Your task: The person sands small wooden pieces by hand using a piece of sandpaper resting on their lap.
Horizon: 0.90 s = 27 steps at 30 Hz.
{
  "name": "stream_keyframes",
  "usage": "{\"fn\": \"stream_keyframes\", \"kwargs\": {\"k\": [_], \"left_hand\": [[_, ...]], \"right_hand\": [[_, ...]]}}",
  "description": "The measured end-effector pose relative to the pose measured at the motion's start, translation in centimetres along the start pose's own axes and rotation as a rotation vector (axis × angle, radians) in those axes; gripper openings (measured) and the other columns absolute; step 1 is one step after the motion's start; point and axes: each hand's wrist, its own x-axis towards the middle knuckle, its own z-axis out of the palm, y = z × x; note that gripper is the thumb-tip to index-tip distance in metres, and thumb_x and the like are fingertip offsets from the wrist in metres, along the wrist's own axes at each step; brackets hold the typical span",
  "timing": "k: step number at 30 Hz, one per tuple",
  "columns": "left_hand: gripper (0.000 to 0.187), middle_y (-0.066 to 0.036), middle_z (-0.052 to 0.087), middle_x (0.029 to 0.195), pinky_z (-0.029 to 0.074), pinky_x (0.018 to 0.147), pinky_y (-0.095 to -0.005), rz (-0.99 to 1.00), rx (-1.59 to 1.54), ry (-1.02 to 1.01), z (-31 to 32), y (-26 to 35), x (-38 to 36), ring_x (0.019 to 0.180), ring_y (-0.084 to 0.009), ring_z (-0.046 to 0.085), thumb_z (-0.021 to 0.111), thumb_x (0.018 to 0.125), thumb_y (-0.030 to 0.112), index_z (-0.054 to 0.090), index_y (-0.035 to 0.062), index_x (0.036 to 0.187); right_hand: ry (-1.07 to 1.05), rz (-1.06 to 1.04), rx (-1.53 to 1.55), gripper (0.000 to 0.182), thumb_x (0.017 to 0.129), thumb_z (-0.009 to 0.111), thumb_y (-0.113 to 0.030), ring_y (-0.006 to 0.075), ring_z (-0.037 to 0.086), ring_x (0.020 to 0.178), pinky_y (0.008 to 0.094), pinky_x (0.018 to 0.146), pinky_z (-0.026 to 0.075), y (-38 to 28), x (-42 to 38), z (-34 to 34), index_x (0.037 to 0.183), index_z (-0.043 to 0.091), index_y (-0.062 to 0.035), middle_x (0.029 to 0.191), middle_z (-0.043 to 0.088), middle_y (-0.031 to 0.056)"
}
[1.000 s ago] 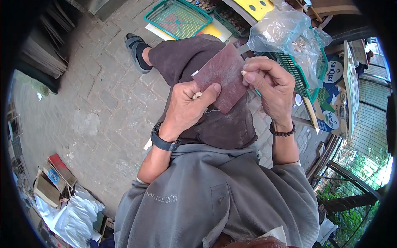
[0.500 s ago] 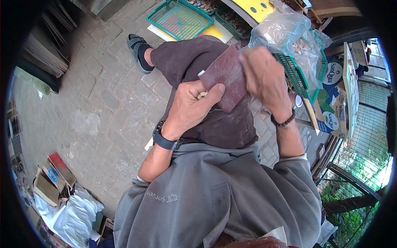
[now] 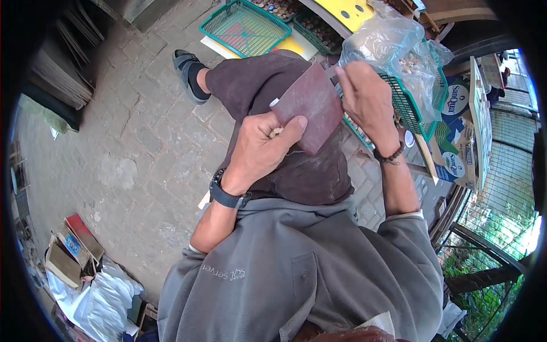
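My left hand (image 3: 259, 149) is closed on the lower left edge of a reddish-brown sheet (image 3: 313, 108), its thumb lying flat on the sheet. A small beige piece (image 3: 276, 132) shows among its curled fingers, and a small white tip (image 3: 274, 102) sticks out at the sheet's left edge. Beside the sheet's right edge is my right hand (image 3: 367, 100), fingers curled. Something thin and greyish shows at its fingertips, too small to make out. Below both hands are my dark trousers (image 3: 307, 176).
A green basket (image 3: 245, 31) lies on the paving ahead. To the right, clear plastic bags (image 3: 387, 43) cover another green basket (image 3: 407, 105) beside a printed carton (image 3: 456, 148). At the lower left lie a white sack (image 3: 105, 299) and cardboard boxes (image 3: 71, 251).
My right hand, blurred before, is now sharper and slightly higher, with the thin greyish thing showing at its fingertips. My left hand and the sheet have barely shifted.
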Motion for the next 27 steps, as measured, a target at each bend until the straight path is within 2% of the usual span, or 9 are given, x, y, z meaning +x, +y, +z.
{"fn": "stream_keyframes", "kwargs": {"k": [2,6,10,12,15,16,19,22,27], "left_hand": [[0.032,0.006,0.055,0.061,0.036,0.051,-0.0245,-0.027,-0.004,0.015,-0.4,-0.6,0.2,0.061,-0.0007,0.043,0.068,0.096,0.026,0.071,-0.0015,0.08],[0.033,0.007,0.048,0.059,0.032,0.049,-0.0248,0.048,-0.087,0.022,0.3,0.2,0.1,0.06,-0.001,0.039,0.067,0.097,0.025,0.069,-0.0018,0.077],[0.028,0.007,0.057,0.066,0.037,0.053,-0.0223,0.002,0.015,-0.006,-0.3,0.4,0.1,0.065,-0.0002,0.044,0.066,0.098,0.022,0.072,-0.0022,0.086],[0.026,0.007,0.059,0.068,0.038,0.054,-0.022,0.028,-0.032,-0.009,-0.1,0.6,0.0,0.066,-0.0002,0.045,0.066,0.098,0.021,0.073,-0.0021,0.088],[0.025,0.008,0.06,0.07,0.039,0.055,-0.0214,0.0,-0.116,0.016,0.0,0.5,-0.7,0.067,0.0002,0.046,0.066,0.098,0.021,0.074,-0.0019,0.092],[0.025,0.008,0.06,0.071,0.039,0.055,-0.0215,0.002,-0.114,0.016,-0.1,0.4,-0.4,0.067,0.0001,0.046,0.066,0.098,0.021,0.074,-0.0024,0.093],[0.025,0.007,0.063,0.073,0.041,0.057,-0.0215,-0.028,-0.077,-0.035,-0.8,0.5,0.1,0.069,-0.0001,0.048,0.067,0.098,0.02,0.075,-0.0031,0.096],[0.024,0.005,0.066,0.076,0.043,0.059,-0.0216,-0.034,-0.065,-0.048,-0.7,0.3,0.2,0.07,-0.0003,0.05,0.067,0.098,0.02,0.075,-0.0033,0.098],[0.024,0.005,0.067,0.078,0.044,0.06,-0.0216,-0.014,-0.117,-0.01,-0.2,0.4,0.1,0.072,-0.0007,0.051,0.067,0.098,0.02,0.075,-0.0029,0.098]], "right_hand": [[0.02,0.1,0.141,0.017,0.09,0.068,-0.015,0.0288,0.058,0.066,0.0402,0.054,0.046,-0.7,-0.1,-1.0,0.082,0.055,-0.0075,0.073,0.052,0.0093],[-0.009,-0.023,0.148,0.021,0.092,0.067,-0.017,0.0278,0.057,0.063,0.0395,0.052,0.045,-4.3,-0.5,-1.0,0.077,0.055,-0.0093,0.073,0.052,0.0083],[0.062,0.069,0.013,0.023,0.093,0.067,-0.02,0.0302,0.057,0.064,0.0393,0.052,0.046,-1.8,0.1,0.4,0.076,0.055,-0.0085,0.07,0.052,0.0088],[0.11,0.065,-0.002,0.02,0.094,0.066,-0.018,0.0249,0.058,0.062,0.0362,0.053,0.045,0.2,-0.3,0.5,0.082,0.059,-0.0051,0.071,0.055,0.0092],[0.019,0.611,0.903,0.013,0.099,0.063,-0.012,0.006,0.057,0.068,0.023,0.056,0.042,0.0,-0.7,-1.1,0.096,0.063,0.0008,0.081,0.063,0.0014],[0.027,0.612,0.902,0.013,0.099,0.063,-0.012,0.006,0.057,0.068,0.023,0.056,0.042,-0.6,-0.7,-1.7,0.096,0.063,0.0008,0.081,0.063,0.0014],[0.035,0.703,1.713,0.017,0.099,0.063,-0.011,0.0109,0.06,0.07,0.0192,0.056,0.043,-1.0,-1.1,-2.1,0.109,0.06,0.0021,0.086,0.063,0.0047],[0.048,0.751,1.948,0.021,0.101,0.059,-0.013,0.017,0.064,0.072,0.0211,0.057,0.048,-1.6,-0.8,-3.0,0.113,0.06,0.0039,0.088,0.065,0.0082],[-0.072,0.691,1.958,0.025,0.103,0.054,-0.014,0.0271,0.072,0.08,0.0247,0.059,0.057,-1.1,-1.3,-3.3,0.119,0.058,0.0055,0.091,0.067,0.0138]]}}
